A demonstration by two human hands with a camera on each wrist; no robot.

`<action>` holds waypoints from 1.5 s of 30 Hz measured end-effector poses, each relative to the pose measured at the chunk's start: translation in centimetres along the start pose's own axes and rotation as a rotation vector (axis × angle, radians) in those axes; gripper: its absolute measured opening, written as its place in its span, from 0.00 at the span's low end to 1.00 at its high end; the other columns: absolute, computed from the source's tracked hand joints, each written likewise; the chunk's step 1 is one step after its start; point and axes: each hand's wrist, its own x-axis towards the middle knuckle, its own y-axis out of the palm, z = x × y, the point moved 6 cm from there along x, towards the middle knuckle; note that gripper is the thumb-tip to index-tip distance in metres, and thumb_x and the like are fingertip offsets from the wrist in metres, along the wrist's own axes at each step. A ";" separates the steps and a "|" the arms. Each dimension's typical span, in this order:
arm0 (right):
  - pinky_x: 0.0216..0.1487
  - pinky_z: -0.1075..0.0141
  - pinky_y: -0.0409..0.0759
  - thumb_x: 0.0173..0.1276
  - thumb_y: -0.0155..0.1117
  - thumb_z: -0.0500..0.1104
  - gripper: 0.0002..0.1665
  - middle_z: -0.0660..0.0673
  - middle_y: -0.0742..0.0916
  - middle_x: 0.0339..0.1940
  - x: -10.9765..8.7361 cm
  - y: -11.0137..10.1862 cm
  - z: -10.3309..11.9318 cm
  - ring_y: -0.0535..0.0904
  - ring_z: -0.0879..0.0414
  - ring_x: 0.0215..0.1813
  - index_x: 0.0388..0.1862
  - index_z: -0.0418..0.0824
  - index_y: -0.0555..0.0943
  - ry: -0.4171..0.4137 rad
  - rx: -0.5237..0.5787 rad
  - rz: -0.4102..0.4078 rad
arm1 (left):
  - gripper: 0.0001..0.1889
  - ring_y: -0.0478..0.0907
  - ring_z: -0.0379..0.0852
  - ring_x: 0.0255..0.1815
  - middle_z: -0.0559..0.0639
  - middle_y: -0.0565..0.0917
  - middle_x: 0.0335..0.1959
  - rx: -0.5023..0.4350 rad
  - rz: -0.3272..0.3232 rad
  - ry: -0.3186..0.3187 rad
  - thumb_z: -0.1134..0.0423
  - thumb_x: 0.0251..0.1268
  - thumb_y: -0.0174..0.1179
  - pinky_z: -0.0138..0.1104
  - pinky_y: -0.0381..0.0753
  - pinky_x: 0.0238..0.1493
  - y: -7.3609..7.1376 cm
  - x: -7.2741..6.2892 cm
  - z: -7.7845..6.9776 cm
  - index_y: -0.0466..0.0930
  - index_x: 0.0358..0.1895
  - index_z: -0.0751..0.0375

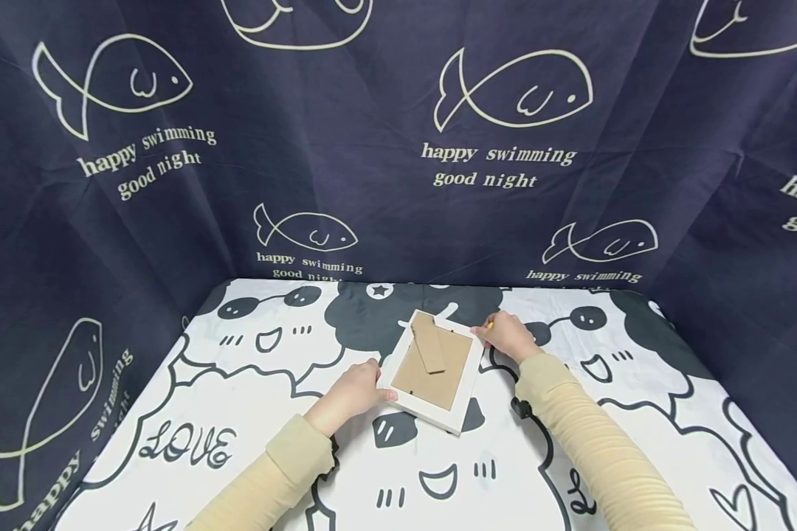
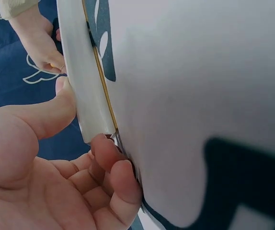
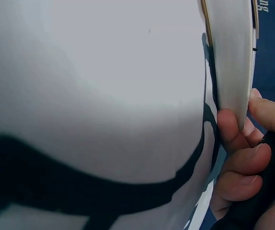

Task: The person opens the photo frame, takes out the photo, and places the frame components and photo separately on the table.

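Observation:
A white picture frame (image 1: pixel 468 402) lies back side up on the patterned cloth, turned at a slant. Its brown backing board (image 1: pixel 454 369) carries a cardboard easel stand (image 1: pixel 432 346) folded flat. At the near left corner my left hand (image 1: pixel 356 391) grips the frame, thumb on top and fingertips under the lower edge. My right hand (image 1: pixel 508 336) pinches the far right corner between thumb and fingers. Against that palm sits a dark object (image 3: pixel 270 143), mostly hidden by the fingers; a small yellow bit (image 1: pixel 490 324) shows there in the head view. I cannot tell what it is.
A white cloth (image 1: pixel 239 398) with black cartoon drawings covers the table. Dark blue curtains (image 1: pixel 385 147) printed with fish and lettering hang behind it and on both sides, close to the table's back edge.

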 end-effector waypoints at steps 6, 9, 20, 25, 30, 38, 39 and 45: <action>0.26 0.63 0.68 0.66 0.59 0.56 0.20 0.50 0.82 0.17 0.0 0.1 -0.2 0.73 0.54 0.24 0.24 0.41 0.79 0.030 -0.004 0.000 | 0.21 0.69 0.43 0.21 0.49 0.72 0.20 -0.013 0.005 0.004 0.48 0.53 0.68 0.33 0.68 0.22 0.2 0.2 0.2 0.71 0.31 0.62; 0.27 0.62 0.68 0.66 0.59 0.56 0.20 0.50 0.82 0.17 0.0 0.2 -0.3 0.74 0.54 0.24 0.25 0.42 0.79 0.042 -0.011 -0.005 | 0.21 0.68 0.43 0.21 0.49 0.71 0.20 -0.024 0.006 0.009 0.49 0.52 0.68 0.33 0.68 0.21 0.2 0.3 0.2 0.70 0.30 0.61; 0.24 0.63 0.66 0.65 0.60 0.55 0.19 0.51 0.81 0.15 -0.5 0.1 0.2 0.74 0.55 0.23 0.26 0.41 0.80 0.033 -0.014 -0.039 | 0.21 0.66 0.42 0.19 0.47 0.69 0.18 -0.063 0.024 0.003 0.50 0.51 0.70 0.31 0.66 0.19 0.1 0.3 0.3 0.70 0.27 0.62; 0.25 0.63 0.69 0.64 0.61 0.54 0.19 0.51 0.82 0.15 -0.7 -0.1 0.3 0.76 0.54 0.24 0.34 0.37 0.83 0.023 -0.024 -0.045 | 0.21 0.66 0.41 0.19 0.47 0.69 0.18 -0.066 0.029 0.000 0.50 0.51 0.70 0.31 0.65 0.19 0.1 0.5 0.4 0.69 0.26 0.60; 0.27 0.61 0.72 0.63 0.61 0.54 0.22 0.51 0.84 0.16 -0.8 -0.2 0.2 0.78 0.54 0.26 0.39 0.36 0.83 0.024 -0.029 -0.044 | 0.21 0.66 0.42 0.20 0.47 0.68 0.18 -0.073 0.028 -0.011 0.49 0.50 0.70 0.32 0.66 0.20 0.1 0.6 0.4 0.68 0.25 0.59; 0.21 0.67 0.68 0.63 0.61 0.53 0.20 0.50 0.84 0.18 -1.4 -0.6 0.0 0.74 0.56 0.21 0.37 0.36 0.82 0.053 -0.002 -0.023 | 0.21 0.68 0.42 0.22 0.48 0.70 0.21 -0.088 0.026 0.000 0.51 0.50 0.70 0.32 0.68 0.22 -0.3 0.7 0.6 0.70 0.28 0.61; 0.21 0.67 0.68 0.63 0.61 0.53 0.20 0.49 0.84 0.18 -1.5 -0.7 0.1 0.74 0.57 0.20 0.37 0.35 0.82 0.055 0.003 -0.022 | 0.21 0.68 0.43 0.22 0.48 0.69 0.21 -0.093 0.022 0.002 0.52 0.50 0.71 0.32 0.68 0.22 -0.3 0.8 0.6 0.70 0.28 0.62; 0.19 0.69 0.68 0.63 0.61 0.51 0.17 0.50 0.84 0.16 -2.1 -1.1 0.0 0.71 0.60 0.16 0.30 0.38 0.82 0.057 0.024 -0.010 | 0.20 0.68 0.42 0.21 0.48 0.69 0.21 -0.115 0.010 -0.002 0.52 0.49 0.71 0.31 0.68 0.21 -0.5 1.2 1.0 0.71 0.28 0.62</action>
